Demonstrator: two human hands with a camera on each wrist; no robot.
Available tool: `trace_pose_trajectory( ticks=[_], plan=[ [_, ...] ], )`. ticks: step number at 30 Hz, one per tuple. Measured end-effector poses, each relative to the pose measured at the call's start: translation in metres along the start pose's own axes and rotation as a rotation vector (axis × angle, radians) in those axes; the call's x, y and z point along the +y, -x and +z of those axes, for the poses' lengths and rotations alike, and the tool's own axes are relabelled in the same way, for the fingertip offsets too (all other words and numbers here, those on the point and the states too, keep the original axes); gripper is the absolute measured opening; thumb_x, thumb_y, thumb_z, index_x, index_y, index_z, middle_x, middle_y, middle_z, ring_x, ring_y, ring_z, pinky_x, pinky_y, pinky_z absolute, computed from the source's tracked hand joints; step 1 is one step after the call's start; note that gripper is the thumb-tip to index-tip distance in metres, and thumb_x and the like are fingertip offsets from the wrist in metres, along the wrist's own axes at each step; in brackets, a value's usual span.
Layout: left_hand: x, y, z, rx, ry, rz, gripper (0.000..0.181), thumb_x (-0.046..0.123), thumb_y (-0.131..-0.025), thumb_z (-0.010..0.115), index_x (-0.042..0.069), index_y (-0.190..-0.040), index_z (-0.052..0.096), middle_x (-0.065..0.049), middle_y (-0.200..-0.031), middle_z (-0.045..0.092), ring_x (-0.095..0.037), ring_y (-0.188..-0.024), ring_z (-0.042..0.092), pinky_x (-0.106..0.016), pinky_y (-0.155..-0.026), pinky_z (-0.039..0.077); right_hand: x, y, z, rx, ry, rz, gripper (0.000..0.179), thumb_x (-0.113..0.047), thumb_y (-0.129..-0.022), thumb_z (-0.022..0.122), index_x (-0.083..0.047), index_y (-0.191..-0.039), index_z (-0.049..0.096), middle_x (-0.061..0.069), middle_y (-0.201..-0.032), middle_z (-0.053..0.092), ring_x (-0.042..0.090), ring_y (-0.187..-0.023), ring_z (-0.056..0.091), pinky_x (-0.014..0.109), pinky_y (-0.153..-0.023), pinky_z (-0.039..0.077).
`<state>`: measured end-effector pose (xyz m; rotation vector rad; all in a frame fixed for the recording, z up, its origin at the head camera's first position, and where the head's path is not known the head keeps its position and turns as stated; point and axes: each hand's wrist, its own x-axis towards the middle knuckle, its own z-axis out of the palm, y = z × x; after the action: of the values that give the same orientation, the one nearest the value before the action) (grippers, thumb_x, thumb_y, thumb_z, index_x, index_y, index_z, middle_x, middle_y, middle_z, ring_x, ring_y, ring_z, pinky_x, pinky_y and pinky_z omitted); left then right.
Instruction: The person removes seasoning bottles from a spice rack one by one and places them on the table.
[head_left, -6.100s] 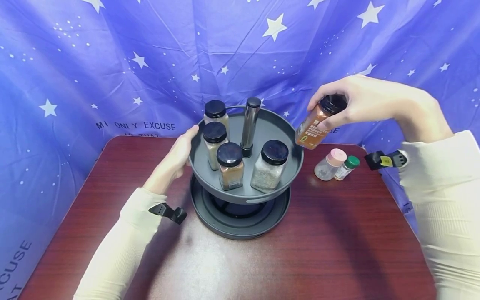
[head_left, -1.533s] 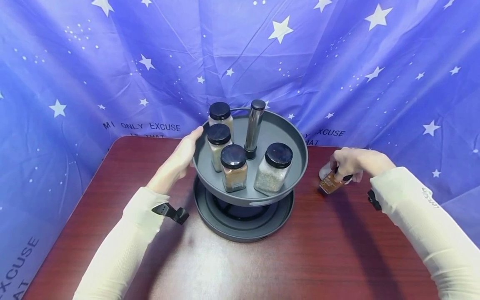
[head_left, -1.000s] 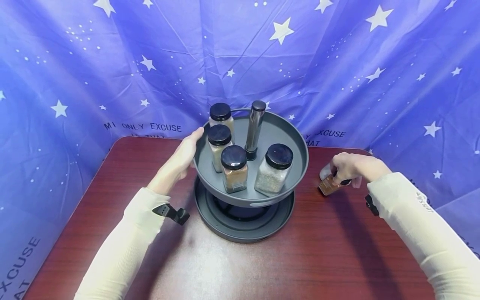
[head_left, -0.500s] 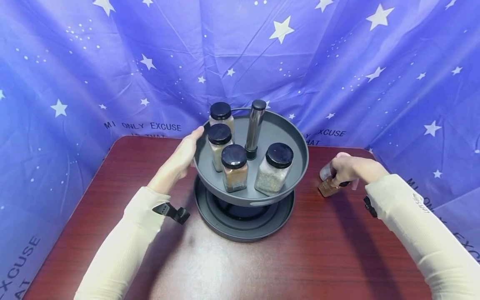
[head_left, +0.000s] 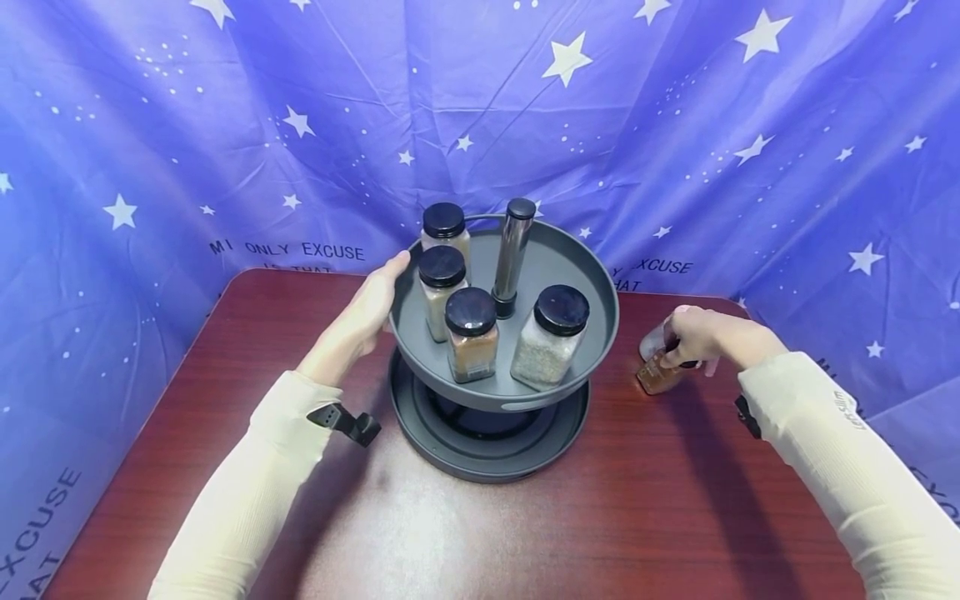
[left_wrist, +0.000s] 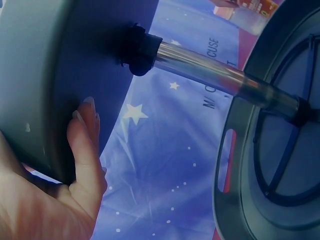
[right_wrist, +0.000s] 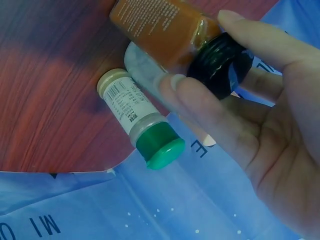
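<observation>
My left hand holds the rim of the upper tray of a grey two-tier spice rack, thumb at the rim and fingers beneath. Several black-lidded spice jars stand on that tray, among them a jar of pale granules and an orange-brown one. To the right of the rack, my right hand grips an orange-red pepper jar by its black lid, low at the table. Right beside it are a clear shaker and a small green-capped bottle, which the hand hides in the head view.
The lower tray rests on the dark red table. A metal post rises through the upper tray. Close behind the table hangs a blue curtain with white stars.
Over the earlier frames, my right hand has brought the pepper jar from beside the upper tray down to the table, next to the small bottles. The left hand keeps its hold.
</observation>
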<state>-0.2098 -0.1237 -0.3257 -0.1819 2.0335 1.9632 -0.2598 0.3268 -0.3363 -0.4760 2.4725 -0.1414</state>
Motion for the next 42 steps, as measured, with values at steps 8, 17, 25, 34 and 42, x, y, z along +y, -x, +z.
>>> trace_pose_trajectory(
  ticks=[8, 17, 25, 34, 42],
  plan=[
    [-0.002, -0.001, 0.0, 0.001, -0.009, 0.001, 0.047, 0.054, -0.105, 0.023, 0.02, -0.113, 0.055, 0.012, -0.072, 0.065, -0.003, -0.062, 0.062, -0.025, -0.065, 0.053, 0.001, 0.01, -0.01, 0.012, -0.055, 0.057, 0.036, -0.022, -0.086, 0.073, 0.006, -0.107, 0.061, 0.028, -0.095, 0.061, 0.022, -0.053, 0.067, 0.036, -0.05, 0.058],
    [-0.002, -0.001, 0.001, -0.002, -0.02, 0.001, 0.048, 0.056, -0.104, 0.023, 0.021, -0.11, 0.056, 0.013, -0.069, 0.064, -0.002, -0.059, 0.061, -0.024, -0.064, 0.052, 0.001, 0.024, -0.033, 0.038, 0.0, 0.06, 0.061, -0.037, -0.081, 0.078, 0.003, -0.123, 0.058, 0.014, -0.095, 0.067, 0.023, -0.075, 0.063, 0.036, -0.061, 0.053],
    [-0.003, -0.002, 0.0, -0.002, -0.02, 0.008, 0.049, 0.054, -0.105, 0.022, 0.019, -0.114, 0.055, 0.013, -0.072, 0.065, -0.003, -0.062, 0.063, -0.025, -0.067, 0.053, -0.007, 0.029, -0.049, 0.119, 0.05, -0.008, 0.063, -0.033, -0.08, 0.075, -0.001, -0.131, 0.055, 0.015, -0.11, 0.07, 0.031, -0.1, 0.066, 0.05, -0.082, 0.053],
    [-0.004, -0.001, -0.001, -0.005, -0.014, 0.018, 0.049, 0.055, -0.104, 0.022, 0.02, -0.112, 0.056, 0.013, -0.071, 0.066, -0.002, -0.061, 0.063, -0.023, -0.066, 0.052, -0.026, 0.041, -0.055, 0.152, -0.017, -0.041, 0.077, -0.029, -0.082, 0.076, -0.004, -0.145, 0.04, 0.019, -0.123, 0.066, 0.034, -0.108, 0.065, 0.052, -0.087, 0.052],
    [-0.003, -0.002, 0.0, 0.0, -0.011, 0.02, 0.048, 0.054, -0.105, 0.023, 0.02, -0.114, 0.055, 0.013, -0.071, 0.066, -0.003, -0.061, 0.063, -0.024, -0.065, 0.052, -0.038, 0.062, -0.062, 0.249, -0.014, -0.061, 0.081, -0.036, -0.084, 0.076, -0.014, -0.15, 0.034, 0.028, -0.144, 0.048, 0.052, -0.128, 0.048, 0.066, -0.095, 0.043]
  ],
)
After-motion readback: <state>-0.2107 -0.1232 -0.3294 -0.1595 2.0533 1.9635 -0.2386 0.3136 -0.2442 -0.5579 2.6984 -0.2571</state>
